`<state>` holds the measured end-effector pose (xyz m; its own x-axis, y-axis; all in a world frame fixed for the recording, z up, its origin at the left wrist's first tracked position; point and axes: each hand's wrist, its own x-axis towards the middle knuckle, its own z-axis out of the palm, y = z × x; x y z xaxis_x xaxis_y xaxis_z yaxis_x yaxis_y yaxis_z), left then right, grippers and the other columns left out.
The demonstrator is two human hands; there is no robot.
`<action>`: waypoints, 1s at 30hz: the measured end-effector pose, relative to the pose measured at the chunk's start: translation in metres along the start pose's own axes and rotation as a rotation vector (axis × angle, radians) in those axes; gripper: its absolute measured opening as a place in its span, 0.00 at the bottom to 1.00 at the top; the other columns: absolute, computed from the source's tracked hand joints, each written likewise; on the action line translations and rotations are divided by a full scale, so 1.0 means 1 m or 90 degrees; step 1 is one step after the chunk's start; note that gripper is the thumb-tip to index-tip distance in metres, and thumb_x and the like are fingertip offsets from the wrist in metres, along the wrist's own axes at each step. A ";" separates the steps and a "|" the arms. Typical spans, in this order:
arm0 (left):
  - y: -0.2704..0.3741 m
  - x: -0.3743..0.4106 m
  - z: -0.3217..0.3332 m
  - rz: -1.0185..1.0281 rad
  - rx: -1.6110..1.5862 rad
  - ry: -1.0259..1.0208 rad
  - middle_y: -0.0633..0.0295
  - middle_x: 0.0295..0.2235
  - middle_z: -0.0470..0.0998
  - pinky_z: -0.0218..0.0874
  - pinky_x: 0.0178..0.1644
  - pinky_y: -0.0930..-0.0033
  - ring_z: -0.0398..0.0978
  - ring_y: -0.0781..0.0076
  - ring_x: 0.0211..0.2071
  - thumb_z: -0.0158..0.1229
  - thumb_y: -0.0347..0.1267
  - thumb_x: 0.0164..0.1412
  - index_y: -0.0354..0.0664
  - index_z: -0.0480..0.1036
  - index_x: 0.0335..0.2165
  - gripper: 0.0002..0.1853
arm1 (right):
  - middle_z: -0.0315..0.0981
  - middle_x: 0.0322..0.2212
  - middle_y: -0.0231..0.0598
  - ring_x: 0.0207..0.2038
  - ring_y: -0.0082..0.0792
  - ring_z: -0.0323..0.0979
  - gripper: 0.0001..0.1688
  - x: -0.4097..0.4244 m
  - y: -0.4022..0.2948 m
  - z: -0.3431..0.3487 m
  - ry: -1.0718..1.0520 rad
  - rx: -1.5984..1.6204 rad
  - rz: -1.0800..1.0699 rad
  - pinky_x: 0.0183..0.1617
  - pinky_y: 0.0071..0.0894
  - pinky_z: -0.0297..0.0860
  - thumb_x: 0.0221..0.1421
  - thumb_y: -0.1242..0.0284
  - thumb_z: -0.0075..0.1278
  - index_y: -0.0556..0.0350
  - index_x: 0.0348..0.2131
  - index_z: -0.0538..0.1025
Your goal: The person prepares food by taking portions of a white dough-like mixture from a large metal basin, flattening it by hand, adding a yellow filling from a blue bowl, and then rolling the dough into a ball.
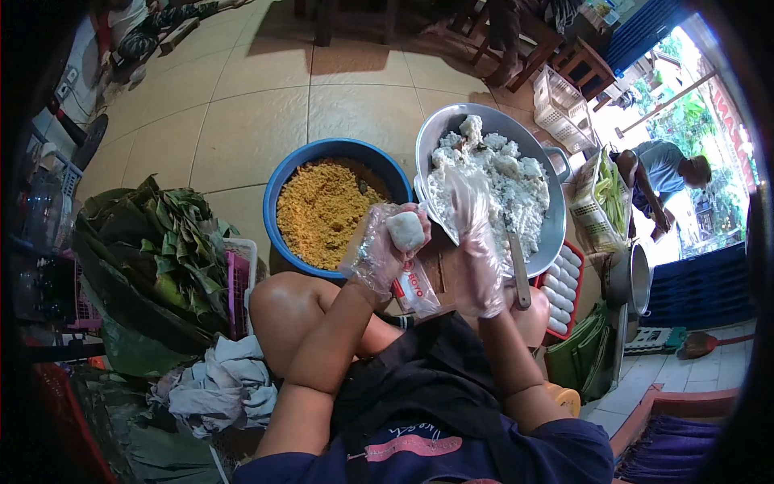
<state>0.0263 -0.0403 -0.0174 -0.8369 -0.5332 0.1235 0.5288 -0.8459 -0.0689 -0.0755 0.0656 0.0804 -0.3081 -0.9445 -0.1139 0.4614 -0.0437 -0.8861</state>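
Note:
In my left hand (387,242), inside a clear plastic glove, rests a compact white block (405,232) that looks like pressed rice. My right hand (478,260), also gloved, is held out flat and blurred over the near edge of a large metal pan (430,130). White cooked rice (520,181) lies in clumps in that pan. A flat metal utensil handle (517,269) sticks out over its near rim. Left of the pan, beside my left hand, a blue plastic basin (272,242) holds a yellow crumbly mixture (326,212). Below my left hand is a printed plastic packet (417,287).
On the right, a red tray (578,278) holds several white rolls (559,284). Banana leaves (175,254) are heaped at the left near a crumpled cloth (224,387). Plastic crates (559,109) and a metal pot (629,278) stand at right. A person (659,175) bends near the doorway.

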 end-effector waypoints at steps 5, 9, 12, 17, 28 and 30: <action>-0.027 -0.011 0.044 -0.079 0.050 0.083 0.54 0.52 0.68 0.60 0.58 0.56 0.68 0.59 0.52 0.40 0.57 0.63 0.42 0.61 0.55 0.35 | 0.46 0.63 0.41 0.66 0.35 0.41 0.42 -0.017 0.028 0.030 -0.024 -0.162 -0.100 0.67 0.36 0.37 0.60 0.63 0.44 0.58 0.64 0.44; -0.014 -0.008 0.014 0.020 0.070 0.250 0.45 0.52 0.67 0.55 0.61 0.50 0.68 0.51 0.53 0.34 0.59 0.62 0.32 0.56 0.58 0.42 | 0.45 0.64 0.40 0.66 0.38 0.42 0.45 -0.004 0.013 0.028 -0.037 0.124 0.017 0.68 0.35 0.35 0.61 0.48 0.38 0.58 0.64 0.47; -0.016 -0.001 0.033 -0.046 0.000 0.060 0.39 0.56 0.61 0.47 0.64 0.44 0.59 0.46 0.59 0.37 0.61 0.60 0.29 0.55 0.58 0.45 | 0.45 0.63 0.51 0.66 0.41 0.44 0.49 -0.007 -0.028 -0.002 -0.069 -0.113 -0.206 0.69 0.36 0.36 0.61 0.42 0.31 0.67 0.62 0.50; -0.014 -0.003 0.037 -0.055 -0.082 0.027 0.39 0.58 0.57 0.44 0.66 0.47 0.54 0.43 0.61 0.32 0.66 0.58 0.27 0.52 0.58 0.51 | 0.41 0.65 0.46 0.67 0.38 0.39 0.45 -0.032 -0.036 -0.002 -0.004 -0.150 -0.189 0.69 0.34 0.32 0.63 0.45 0.29 0.63 0.63 0.46; -0.020 -0.001 0.038 -0.041 -0.018 0.019 0.40 0.57 0.59 0.48 0.64 0.48 0.59 0.46 0.59 0.33 0.64 0.60 0.29 0.55 0.57 0.48 | 0.42 0.64 0.45 0.67 0.39 0.39 0.45 -0.035 -0.035 -0.005 0.031 -0.136 -0.230 0.68 0.33 0.33 0.62 0.46 0.31 0.62 0.64 0.47; -0.014 0.002 0.010 -0.055 -0.022 -0.030 0.41 0.58 0.59 0.47 0.65 0.48 0.58 0.45 0.59 0.33 0.62 0.61 0.31 0.55 0.58 0.45 | 0.44 0.64 0.48 0.66 0.42 0.42 0.42 -0.037 -0.034 0.004 0.012 -0.282 -0.220 0.68 0.34 0.37 0.62 0.52 0.34 0.63 0.63 0.48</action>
<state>0.0184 -0.0299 -0.0066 -0.8711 -0.4583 0.1765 0.4494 -0.8888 -0.0902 -0.0766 0.1007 0.1168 -0.3953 -0.8938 0.2118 -0.0617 -0.2042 -0.9770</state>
